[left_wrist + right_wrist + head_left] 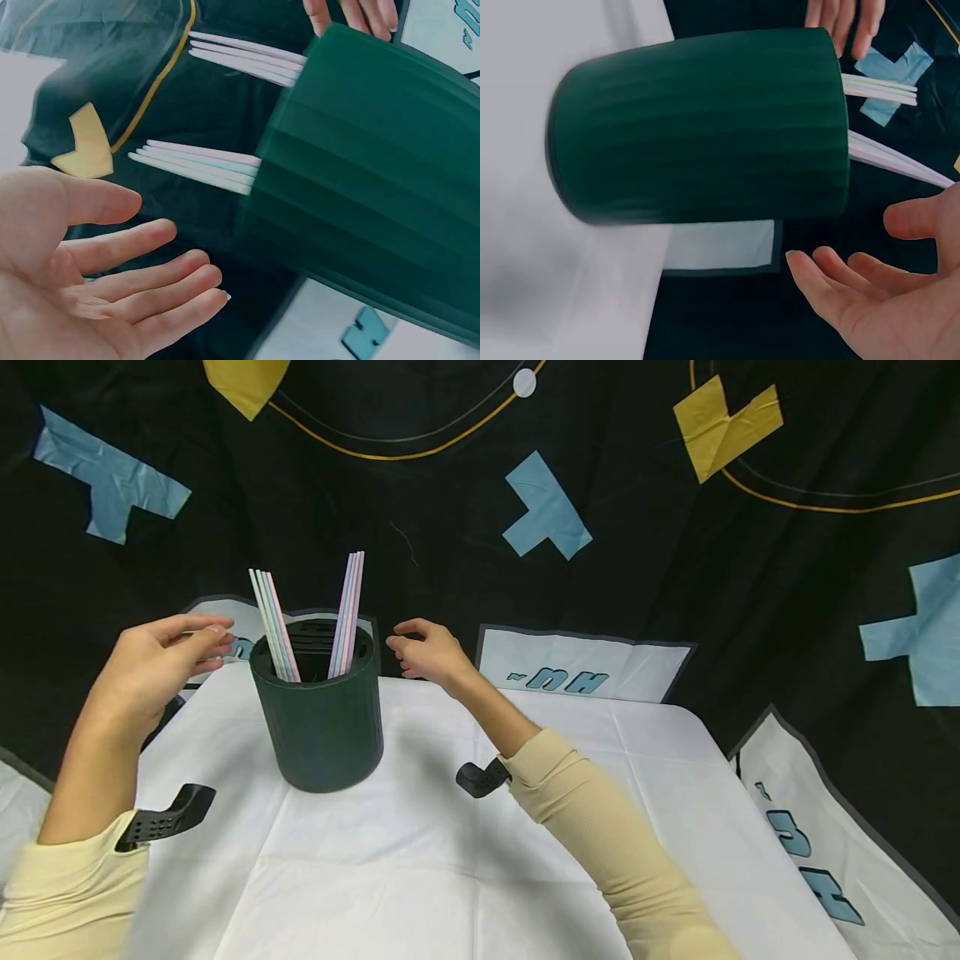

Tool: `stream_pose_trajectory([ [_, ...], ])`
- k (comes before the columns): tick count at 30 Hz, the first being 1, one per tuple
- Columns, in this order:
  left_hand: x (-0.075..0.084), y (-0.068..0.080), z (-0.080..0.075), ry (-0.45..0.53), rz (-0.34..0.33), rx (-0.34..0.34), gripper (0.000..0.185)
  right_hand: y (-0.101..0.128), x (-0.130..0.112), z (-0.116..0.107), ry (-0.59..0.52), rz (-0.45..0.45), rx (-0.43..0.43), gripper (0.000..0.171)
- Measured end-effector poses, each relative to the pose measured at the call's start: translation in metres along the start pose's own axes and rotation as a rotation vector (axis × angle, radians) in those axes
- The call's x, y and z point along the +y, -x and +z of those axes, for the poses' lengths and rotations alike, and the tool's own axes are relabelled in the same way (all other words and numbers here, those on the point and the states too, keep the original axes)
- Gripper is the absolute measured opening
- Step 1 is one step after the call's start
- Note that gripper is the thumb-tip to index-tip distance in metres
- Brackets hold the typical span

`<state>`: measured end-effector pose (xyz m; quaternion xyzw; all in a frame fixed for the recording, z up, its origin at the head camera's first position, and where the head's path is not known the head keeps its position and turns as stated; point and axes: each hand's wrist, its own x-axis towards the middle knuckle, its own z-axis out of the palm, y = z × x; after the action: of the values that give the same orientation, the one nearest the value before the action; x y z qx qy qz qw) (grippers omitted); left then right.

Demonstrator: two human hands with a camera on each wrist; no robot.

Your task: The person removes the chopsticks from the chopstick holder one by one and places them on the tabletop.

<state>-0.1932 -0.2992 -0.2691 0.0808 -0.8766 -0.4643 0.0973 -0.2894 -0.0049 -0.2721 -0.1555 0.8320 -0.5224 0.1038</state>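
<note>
Dark green ribbed cup [321, 718] upright on the white tablecloth [450, 860], between both sets of fingertips, touched by neither. Left hand [153, 664] just off the cup's left rim, fingers nearly straight and relaxed, palm turned toward the cup, holding nothing; left wrist view confirms bare fingers [150, 289] with a gap to the cup wall [375, 217]. Right hand [427, 652] just off the right rim, fingers loosely extended, empty too; right wrist view shows fingers [832, 289] spread, apart from the cup [697, 127].

Two bundles of pastel straws [273, 627] and [347, 614] already standing in separate slots of the cup insert, one nearer the left fingers, one nearer the right. No loose straws visible on the cloth.

Judged state: loading looks done, hands flanking the holder without a grip; only grasping or moving the cup, if anything, left.

Orientation: cup long axis vertical, mouth up. Straws' long axes near vertical, free ends up; left bundle leans slightly toward the left fingertips, right bundle tips slightly toward the right ones. Black patterned backdrop [675, 568] behind.
</note>
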Motion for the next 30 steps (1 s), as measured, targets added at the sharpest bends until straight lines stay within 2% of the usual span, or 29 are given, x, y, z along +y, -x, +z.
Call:
stream_pose_trajectory([
  [4,-0.009,-0.007,0.009,0.057,-0.039,-0.039,0.071,-0.004,0.003,0.010,-0.048,0.009,0.020,0.039],
  [16,-0.024,-0.021,0.024,0.153,-0.060,-0.125,0.070,-0.010,0.006,0.042,-0.119,0.104,0.097,0.042],
  [24,-0.033,-0.032,0.022,0.211,-0.041,-0.200,0.073,-0.010,0.007,0.052,-0.198,0.113,0.143,0.041],
  [30,-0.033,-0.035,0.020,0.328,-0.061,-0.260,0.074,-0.010,0.007,0.055,-0.224,0.093,0.146,0.042],
])
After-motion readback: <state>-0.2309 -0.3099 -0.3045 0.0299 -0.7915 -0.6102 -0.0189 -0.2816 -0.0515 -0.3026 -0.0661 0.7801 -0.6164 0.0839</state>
